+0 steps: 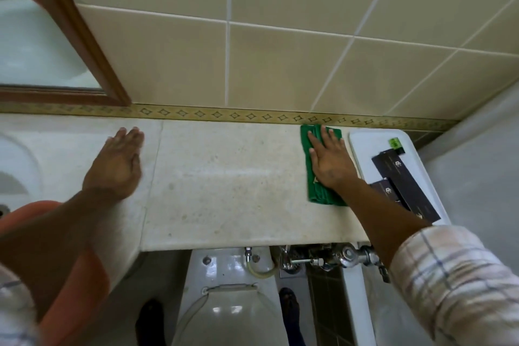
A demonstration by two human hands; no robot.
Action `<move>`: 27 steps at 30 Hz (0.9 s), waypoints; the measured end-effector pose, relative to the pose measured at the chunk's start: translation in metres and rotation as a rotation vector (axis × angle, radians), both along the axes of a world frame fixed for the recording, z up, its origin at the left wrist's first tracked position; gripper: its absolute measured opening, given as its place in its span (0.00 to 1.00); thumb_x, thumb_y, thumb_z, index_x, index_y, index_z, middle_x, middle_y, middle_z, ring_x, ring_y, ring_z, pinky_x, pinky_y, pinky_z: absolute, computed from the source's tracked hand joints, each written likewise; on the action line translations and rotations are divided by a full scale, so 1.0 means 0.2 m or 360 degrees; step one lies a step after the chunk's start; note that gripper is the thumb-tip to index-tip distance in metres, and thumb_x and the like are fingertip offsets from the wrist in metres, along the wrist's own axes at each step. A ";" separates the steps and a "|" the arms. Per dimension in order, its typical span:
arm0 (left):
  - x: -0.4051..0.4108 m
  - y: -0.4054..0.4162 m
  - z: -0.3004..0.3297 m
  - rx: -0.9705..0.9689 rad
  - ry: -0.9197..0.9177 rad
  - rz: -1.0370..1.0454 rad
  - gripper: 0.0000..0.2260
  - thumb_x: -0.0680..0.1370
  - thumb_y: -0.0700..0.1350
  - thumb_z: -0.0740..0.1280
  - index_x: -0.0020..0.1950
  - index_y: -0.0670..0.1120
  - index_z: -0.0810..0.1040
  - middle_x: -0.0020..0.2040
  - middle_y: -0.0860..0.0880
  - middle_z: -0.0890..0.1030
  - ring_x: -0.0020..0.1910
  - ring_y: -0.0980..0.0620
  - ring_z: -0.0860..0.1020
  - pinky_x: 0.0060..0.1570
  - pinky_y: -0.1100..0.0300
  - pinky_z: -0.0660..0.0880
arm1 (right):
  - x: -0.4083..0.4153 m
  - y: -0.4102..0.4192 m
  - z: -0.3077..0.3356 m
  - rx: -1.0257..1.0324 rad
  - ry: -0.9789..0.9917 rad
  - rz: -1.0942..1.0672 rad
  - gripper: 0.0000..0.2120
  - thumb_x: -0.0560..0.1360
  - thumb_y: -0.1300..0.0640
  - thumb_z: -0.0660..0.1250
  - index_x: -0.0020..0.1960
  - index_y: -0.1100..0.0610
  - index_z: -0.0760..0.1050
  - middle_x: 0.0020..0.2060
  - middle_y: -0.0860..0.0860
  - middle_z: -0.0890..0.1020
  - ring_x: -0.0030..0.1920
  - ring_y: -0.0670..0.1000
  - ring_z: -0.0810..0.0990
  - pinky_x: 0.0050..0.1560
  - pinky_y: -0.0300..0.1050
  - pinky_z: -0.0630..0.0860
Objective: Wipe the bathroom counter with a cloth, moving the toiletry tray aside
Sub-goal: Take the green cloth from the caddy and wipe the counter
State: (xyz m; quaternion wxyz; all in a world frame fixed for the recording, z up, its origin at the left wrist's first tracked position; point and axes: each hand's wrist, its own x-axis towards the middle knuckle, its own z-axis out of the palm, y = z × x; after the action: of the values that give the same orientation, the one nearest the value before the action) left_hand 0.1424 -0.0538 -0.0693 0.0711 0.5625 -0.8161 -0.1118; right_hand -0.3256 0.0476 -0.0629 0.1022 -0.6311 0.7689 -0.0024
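A folded green cloth (314,191) lies flat on the pale stone counter (224,177), near its right end and close to the back wall. My right hand (330,163) presses down on the cloth, palm flat and fingers spread. Just right of the cloth sits the white toiletry tray (362,146), holding dark rectangular boxes (404,182) and a small green tag (394,143). My left hand (119,163) rests flat on the counter at the left, fingers together, holding nothing.
A white sink basin (16,166) is at the far left, with a wood-framed mirror (84,45) above it. Beige wall tiles back the counter. Below the front edge are a toilet (230,303), chrome valves (331,258) and my feet on the floor.
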 end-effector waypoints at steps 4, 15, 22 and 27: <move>-0.02 0.01 0.03 0.0023 -0.0015 0.0017 0.26 0.79 0.46 0.50 0.77 0.40 0.63 0.78 0.42 0.62 0.78 0.43 0.57 0.77 0.49 0.51 | 0.00 -0.01 0.01 0.0012 -0.0055 -0.0027 0.29 0.82 0.41 0.44 0.80 0.51 0.49 0.80 0.57 0.48 0.79 0.58 0.44 0.77 0.56 0.40; 0.00 0.00 0.00 -0.0001 0.0028 0.0040 0.22 0.82 0.41 0.55 0.77 0.41 0.63 0.78 0.44 0.62 0.78 0.45 0.57 0.78 0.51 0.50 | 0.08 0.00 -0.01 -0.0079 -0.0032 -0.0048 0.35 0.80 0.36 0.46 0.80 0.55 0.46 0.80 0.57 0.48 0.79 0.57 0.45 0.78 0.55 0.42; 0.00 0.00 -0.02 -0.0004 0.0003 0.0032 0.22 0.82 0.41 0.55 0.77 0.41 0.63 0.78 0.43 0.63 0.78 0.44 0.57 0.77 0.50 0.50 | 0.07 0.03 -0.01 -0.0065 -0.0008 -0.0069 0.32 0.81 0.38 0.47 0.80 0.53 0.51 0.80 0.58 0.48 0.79 0.58 0.45 0.78 0.56 0.42; 0.01 -0.01 -0.01 -0.0004 0.0013 0.0015 0.24 0.81 0.46 0.51 0.77 0.41 0.63 0.78 0.43 0.63 0.78 0.44 0.57 0.76 0.51 0.50 | 0.04 0.04 -0.02 -0.0085 -0.0038 -0.0040 0.28 0.83 0.44 0.47 0.80 0.53 0.52 0.80 0.58 0.50 0.79 0.58 0.45 0.78 0.56 0.42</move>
State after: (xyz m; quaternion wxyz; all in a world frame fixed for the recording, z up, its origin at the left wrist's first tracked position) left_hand 0.1441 -0.0552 -0.0720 0.0758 0.5657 -0.8133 -0.1128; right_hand -0.3172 0.0551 -0.0665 0.0946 -0.6238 0.7752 -0.0318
